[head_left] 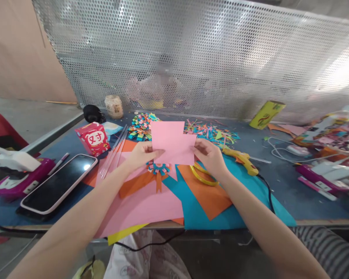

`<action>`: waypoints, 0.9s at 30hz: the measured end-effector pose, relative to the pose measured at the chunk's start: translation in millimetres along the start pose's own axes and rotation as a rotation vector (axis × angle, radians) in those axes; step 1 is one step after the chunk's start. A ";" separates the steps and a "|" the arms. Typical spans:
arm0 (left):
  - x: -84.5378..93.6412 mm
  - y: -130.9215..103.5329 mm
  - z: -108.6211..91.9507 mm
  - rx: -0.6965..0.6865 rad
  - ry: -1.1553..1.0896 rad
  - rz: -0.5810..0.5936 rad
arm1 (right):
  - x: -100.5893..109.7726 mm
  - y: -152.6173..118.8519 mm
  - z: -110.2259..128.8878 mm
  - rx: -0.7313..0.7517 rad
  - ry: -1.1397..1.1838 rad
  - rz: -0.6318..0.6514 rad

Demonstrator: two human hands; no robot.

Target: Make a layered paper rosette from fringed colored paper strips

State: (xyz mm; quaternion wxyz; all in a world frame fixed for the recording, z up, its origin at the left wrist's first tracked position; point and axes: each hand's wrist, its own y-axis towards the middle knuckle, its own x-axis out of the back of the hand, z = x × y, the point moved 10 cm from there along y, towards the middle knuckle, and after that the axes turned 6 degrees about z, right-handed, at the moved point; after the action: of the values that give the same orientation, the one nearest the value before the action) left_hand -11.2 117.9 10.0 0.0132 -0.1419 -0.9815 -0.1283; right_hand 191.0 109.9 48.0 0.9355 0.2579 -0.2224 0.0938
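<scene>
My left hand and my right hand hold a pink paper piece up between them, pinched at its left and right edges. Its upper right part has a step-shaped outline. Below it, partly covered, lies a fringed blue and pink rosette with orange tails. Large sheets are spread underneath: a pink sheet, a blue sheet and an orange piece. Beside my right wrist rest yellow scissors or a ring-shaped handle, partly hidden, and a yellow glue gun.
Paper scraps and a fringed pile sit behind. To the left are a phone, a red box, clear sticks and a purple power strip. A yellow roll stands before the perforated screen.
</scene>
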 end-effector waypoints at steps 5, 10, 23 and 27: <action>31.0 1.0 -1.4 -0.052 -0.023 -0.256 | 11.6 -3.8 4.5 -0.050 -0.443 0.048; 49.4 -0.3 7.0 -0.058 -0.197 -0.389 | -4.0 -24.2 -30.4 -0.346 -0.919 0.402; 36.0 -3.0 -0.6 -0.131 -0.328 -0.376 | -13.4 -32.9 -23.8 -0.429 -1.069 0.412; 41.2 -6.3 -3.5 -0.163 -0.335 -0.437 | 3.9 -25.4 -11.0 -0.288 -1.074 0.172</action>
State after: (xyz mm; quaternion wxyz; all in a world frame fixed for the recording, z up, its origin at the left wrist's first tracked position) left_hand -52.5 122.4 14.4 -0.1886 0.0531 -0.9637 -0.1814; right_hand 205.9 94.4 30.2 0.7056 0.1201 -0.6983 -0.0062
